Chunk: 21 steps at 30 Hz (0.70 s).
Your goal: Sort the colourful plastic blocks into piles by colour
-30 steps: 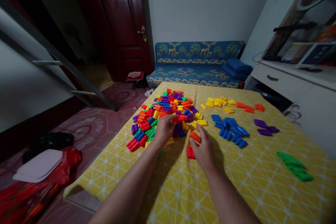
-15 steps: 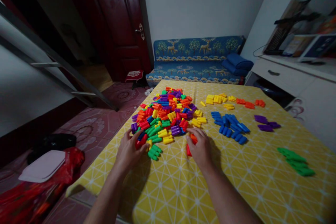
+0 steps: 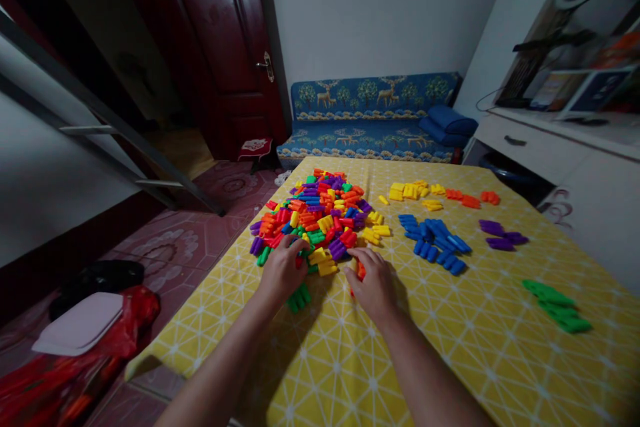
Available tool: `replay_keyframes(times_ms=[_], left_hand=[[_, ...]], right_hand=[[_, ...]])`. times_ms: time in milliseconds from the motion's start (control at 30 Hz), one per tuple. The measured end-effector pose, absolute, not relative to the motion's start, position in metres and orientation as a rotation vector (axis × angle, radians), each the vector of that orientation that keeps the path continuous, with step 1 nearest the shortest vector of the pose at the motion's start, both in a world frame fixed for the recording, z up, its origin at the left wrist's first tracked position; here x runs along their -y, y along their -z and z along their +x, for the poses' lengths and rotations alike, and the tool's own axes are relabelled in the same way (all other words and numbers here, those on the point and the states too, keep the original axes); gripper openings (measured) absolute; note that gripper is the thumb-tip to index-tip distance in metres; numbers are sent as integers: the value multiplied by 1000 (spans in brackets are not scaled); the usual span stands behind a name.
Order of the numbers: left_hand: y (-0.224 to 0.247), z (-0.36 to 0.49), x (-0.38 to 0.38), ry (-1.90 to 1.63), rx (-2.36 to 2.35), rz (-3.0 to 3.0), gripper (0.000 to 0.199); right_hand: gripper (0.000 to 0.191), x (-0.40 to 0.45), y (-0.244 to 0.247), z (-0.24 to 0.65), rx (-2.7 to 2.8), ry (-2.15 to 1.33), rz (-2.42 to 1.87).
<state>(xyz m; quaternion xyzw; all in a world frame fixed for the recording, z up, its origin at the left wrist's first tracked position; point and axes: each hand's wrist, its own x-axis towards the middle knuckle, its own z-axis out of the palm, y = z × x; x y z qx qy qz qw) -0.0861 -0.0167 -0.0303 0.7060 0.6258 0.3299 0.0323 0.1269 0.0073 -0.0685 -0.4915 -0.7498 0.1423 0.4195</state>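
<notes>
A heap of mixed plastic toy blocks (image 3: 320, 217) in several colours lies on a yellow patterned tablecloth (image 3: 335, 367). My left hand (image 3: 284, 273) is at the near side of the heap, fingers curled round a red block (image 3: 299, 261) that shows only in part. A green block (image 3: 299, 298) lies just below that hand. To the right, my right hand (image 3: 375, 283) has its fingers bent round an orange block (image 3: 361, 271), mostly covered by the hand. Between the hands, yellow blocks (image 3: 327, 268) and a purple block (image 3: 337, 249) sit at the heap's edge.
Separate groups lie to the right: yellow blocks (image 3: 410, 191), orange blocks (image 3: 470, 201), blue blocks (image 3: 437, 243), purple blocks (image 3: 501, 236) and green blocks (image 3: 557, 305). A blue sofa (image 3: 370, 137) stands beyond the table. A red bag (image 3: 135, 320) is on the floor at left.
My left hand has moved right and closed its fingers over the near edge of the heap. My right hand stays by the orange block, its fingers slightly closer in. The view has shifted a little.
</notes>
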Motion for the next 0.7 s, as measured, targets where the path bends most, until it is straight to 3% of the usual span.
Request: replay_keyframes(times_ms=[133, 333, 500, 700], left_hand=[[15, -60, -15, -1319, -1611, 1899, 31], [21, -22, -40, -1498, -1156, 1110, 51], [35, -19, -31, -1537, -1122, 1148, 47], [35, -23, -24, -1546, -1183, 1359, 40]], right_hand=[[32, -10, 69, 129, 1779, -325, -1159], [73, -8, 59, 131, 2126, -89, -1260], [59, -8, 51, 125, 2256, -105, -1395], [30, -15, 59, 124, 1942, -307, -1350]])
